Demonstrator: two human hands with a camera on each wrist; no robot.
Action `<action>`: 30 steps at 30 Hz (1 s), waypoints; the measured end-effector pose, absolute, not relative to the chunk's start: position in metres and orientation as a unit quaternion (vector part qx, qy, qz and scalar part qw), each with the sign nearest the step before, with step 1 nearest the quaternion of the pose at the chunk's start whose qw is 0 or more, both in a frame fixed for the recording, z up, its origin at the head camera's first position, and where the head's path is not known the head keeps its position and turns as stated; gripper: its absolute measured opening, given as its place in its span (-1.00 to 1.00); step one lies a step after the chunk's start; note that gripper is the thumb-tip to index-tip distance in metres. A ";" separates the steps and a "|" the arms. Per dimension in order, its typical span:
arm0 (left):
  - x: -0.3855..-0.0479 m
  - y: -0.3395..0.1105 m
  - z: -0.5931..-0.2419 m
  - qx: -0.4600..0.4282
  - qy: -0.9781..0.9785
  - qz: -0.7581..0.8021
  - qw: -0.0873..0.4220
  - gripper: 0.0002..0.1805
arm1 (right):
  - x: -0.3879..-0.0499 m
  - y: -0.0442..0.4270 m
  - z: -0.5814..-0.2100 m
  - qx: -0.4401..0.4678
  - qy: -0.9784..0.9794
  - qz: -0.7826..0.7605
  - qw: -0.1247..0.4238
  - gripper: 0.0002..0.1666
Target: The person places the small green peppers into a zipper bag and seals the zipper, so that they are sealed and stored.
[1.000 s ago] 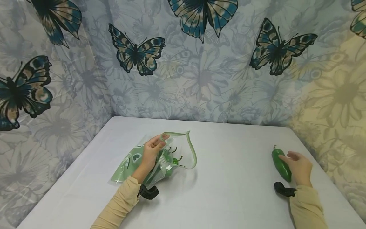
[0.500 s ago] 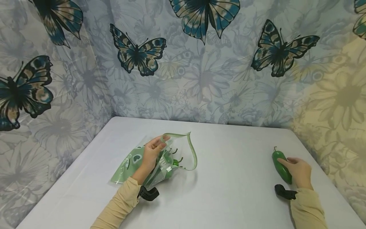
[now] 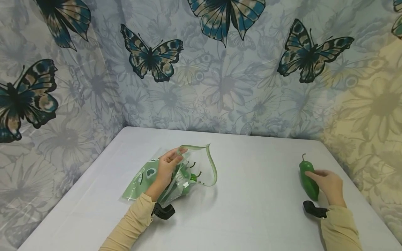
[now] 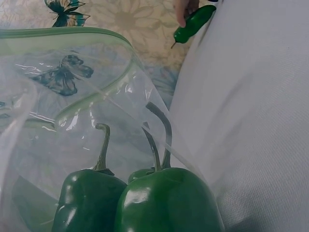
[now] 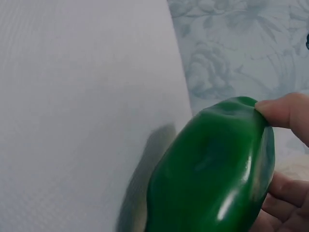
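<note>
My left hand [image 3: 166, 170] pinches the green-edged rim of a clear plastic bag [image 3: 138, 181] with a green print, its mouth standing wide. Several glossy green peppers [image 4: 169, 203] with curved stems lie inside it, partly hidden by the hand and the print. On the right, my right hand [image 3: 332, 186] grips a long green pepper [image 3: 309, 181] between thumb and fingers, stem pointing away. That pepper [image 5: 207, 169] fills much of the right wrist view, its shadow falling on the white surface beside it. The left hand's fingers are out of sight in the left wrist view.
A white-covered table [image 3: 248, 195] spreads between and around both hands. Behind and beside it hangs a cloth [image 3: 226, 94] printed with flowers and butterflies. Black wrist devices [image 3: 315, 210] sit at both cuffs.
My right hand has closed its fingers on the long green pepper, and the pepper has risen slightly from where it lay. The left hand and the bag have stayed put.
</note>
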State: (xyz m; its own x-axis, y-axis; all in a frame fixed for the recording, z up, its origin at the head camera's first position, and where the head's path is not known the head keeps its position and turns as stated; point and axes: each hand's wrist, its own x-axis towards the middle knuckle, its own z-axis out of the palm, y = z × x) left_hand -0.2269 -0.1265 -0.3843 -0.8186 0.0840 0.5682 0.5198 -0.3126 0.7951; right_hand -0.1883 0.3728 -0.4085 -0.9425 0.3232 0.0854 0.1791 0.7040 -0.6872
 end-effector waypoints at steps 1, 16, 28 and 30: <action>-0.227 -0.126 -0.384 -0.265 -0.569 -0.766 0.141 -0.73 | -0.188 0.371 -0.407 -0.137 -0.916 0.365 0.098 -0.19; -0.224 -0.126 -0.383 -0.272 -0.572 -0.762 0.140 -0.73 | -0.197 0.377 -0.404 -0.125 -0.887 0.432 0.101 -0.27; -0.226 -0.125 -0.384 -0.259 -0.572 -0.767 0.135 -0.74 | -0.191 0.355 -0.378 -0.084 -0.894 0.408 0.163 -0.35; -0.225 -0.126 -0.384 -0.257 -0.573 -0.766 0.137 -0.75 | -0.196 0.359 -0.384 -0.085 -0.888 0.421 0.163 -0.37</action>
